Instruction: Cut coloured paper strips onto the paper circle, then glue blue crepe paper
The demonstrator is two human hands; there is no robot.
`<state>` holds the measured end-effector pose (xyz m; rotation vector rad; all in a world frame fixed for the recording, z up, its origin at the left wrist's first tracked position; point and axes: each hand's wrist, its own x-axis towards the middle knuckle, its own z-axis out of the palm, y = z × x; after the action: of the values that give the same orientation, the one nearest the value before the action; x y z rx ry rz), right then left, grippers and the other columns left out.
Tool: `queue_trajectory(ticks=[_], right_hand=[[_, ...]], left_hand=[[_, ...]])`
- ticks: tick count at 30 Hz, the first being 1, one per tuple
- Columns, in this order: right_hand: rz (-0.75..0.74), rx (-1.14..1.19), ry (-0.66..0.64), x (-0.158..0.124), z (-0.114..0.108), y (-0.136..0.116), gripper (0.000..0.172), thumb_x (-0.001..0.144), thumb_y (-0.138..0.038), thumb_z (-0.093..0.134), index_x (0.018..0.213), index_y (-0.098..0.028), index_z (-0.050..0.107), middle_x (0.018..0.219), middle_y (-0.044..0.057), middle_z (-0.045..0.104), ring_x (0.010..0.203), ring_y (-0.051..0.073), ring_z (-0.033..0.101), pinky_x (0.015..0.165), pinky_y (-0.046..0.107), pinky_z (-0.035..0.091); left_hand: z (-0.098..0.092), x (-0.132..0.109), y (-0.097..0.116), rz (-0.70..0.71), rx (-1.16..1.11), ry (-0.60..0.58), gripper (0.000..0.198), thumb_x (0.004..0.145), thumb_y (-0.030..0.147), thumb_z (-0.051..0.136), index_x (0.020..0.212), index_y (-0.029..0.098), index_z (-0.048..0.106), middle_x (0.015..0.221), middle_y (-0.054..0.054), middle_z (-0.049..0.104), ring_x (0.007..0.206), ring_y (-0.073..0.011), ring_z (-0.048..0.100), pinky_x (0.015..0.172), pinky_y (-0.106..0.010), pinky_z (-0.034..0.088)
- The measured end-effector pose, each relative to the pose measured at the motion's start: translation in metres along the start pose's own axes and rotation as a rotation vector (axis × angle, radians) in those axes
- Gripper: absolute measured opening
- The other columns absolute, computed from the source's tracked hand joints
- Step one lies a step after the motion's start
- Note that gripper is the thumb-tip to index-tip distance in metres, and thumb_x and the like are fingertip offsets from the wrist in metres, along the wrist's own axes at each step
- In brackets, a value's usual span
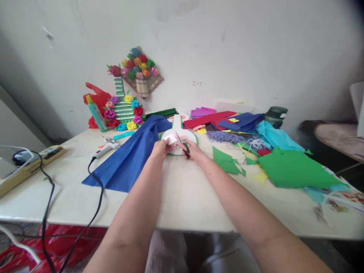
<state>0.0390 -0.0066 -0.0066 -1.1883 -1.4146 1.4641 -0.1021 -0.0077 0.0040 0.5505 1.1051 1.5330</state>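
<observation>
Near the middle of the table my left hand [161, 149] pinches a small piece of white paper [171, 139]. My right hand [192, 150] is closed round dark-handled scissors [186, 151], whose blades point up and left beside the paper. Whether the blades touch the paper, I cannot tell. Behind and under both hands lies a guitar-shaped white cutout [177, 122] with a green edge; the hands hide part of its round body. A large sheet of blue crepe paper [127, 159] spreads just left of my left hand.
A corded glue gun [104, 148] and a power strip [51, 152] are on the left. Paper-flower crafts [124, 110] and a glue bottle [97, 117] stand by the wall. Green paper [295, 167], purple yarn [224, 137] and a dark jar [275, 116] are on the right.
</observation>
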Motion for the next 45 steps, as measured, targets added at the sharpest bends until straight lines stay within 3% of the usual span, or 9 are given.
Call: queue_trajectory(ticks=[10,25,34,39,45], right_hand=[[-0.057,-0.040,-0.138,-0.010,-0.008,-0.002,0.076,0.075,-0.052,0.055,0.137,-0.021,0.023,0.051,-0.005,0.055,0.036,0.007,0.047,0.032,0.014,0.027],[-0.024,-0.084,-0.117,-0.021,-0.001,-0.012,0.085,0.071,-0.051,0.060,0.138,-0.018,0.020,0.049,-0.006,0.052,0.037,0.008,0.047,0.034,0.016,0.031],[-0.051,-0.100,-0.134,-0.022,0.000,-0.013,0.069,0.072,-0.048,0.060,0.129,-0.019,0.035,0.049,-0.007,0.049,0.038,0.007,0.046,0.035,0.017,0.034],[-0.075,-0.095,-0.166,-0.015,0.000,-0.007,0.072,0.072,-0.049,0.059,0.131,-0.019,0.030,0.050,-0.008,0.048,0.041,0.007,0.046,0.038,0.017,0.039],[-0.082,-0.113,-0.156,-0.015,0.000,-0.008,0.073,0.071,-0.052,0.059,0.130,-0.019,0.031,0.053,-0.007,0.049,0.040,0.007,0.046,0.037,0.017,0.039]], left_hand=[[-0.003,0.004,-0.004,0.068,-0.032,-0.050,0.007,0.073,0.013,0.056,0.078,0.009,0.055,0.052,-0.002,0.055,0.042,-0.0094,0.053,0.046,-0.022,0.050],[0.001,0.004,-0.013,0.171,-0.087,-0.031,0.013,0.072,0.015,0.061,0.065,0.011,0.051,0.046,0.002,0.052,0.039,-0.0057,0.051,0.046,-0.017,0.048],[0.003,0.005,-0.012,0.148,-0.182,0.039,0.018,0.070,0.018,0.064,0.063,0.013,0.049,0.046,0.003,0.049,0.040,-0.0066,0.050,0.044,-0.018,0.047],[0.004,0.009,-0.015,0.157,-0.216,0.044,0.022,0.066,0.020,0.068,0.060,0.013,0.049,0.043,0.006,0.044,0.037,-0.0054,0.047,0.044,-0.018,0.045],[0.008,0.008,-0.018,0.170,-0.195,0.006,0.019,0.064,0.018,0.069,0.061,0.011,0.052,0.045,0.004,0.049,0.039,-0.0056,0.048,0.044,-0.018,0.043]])
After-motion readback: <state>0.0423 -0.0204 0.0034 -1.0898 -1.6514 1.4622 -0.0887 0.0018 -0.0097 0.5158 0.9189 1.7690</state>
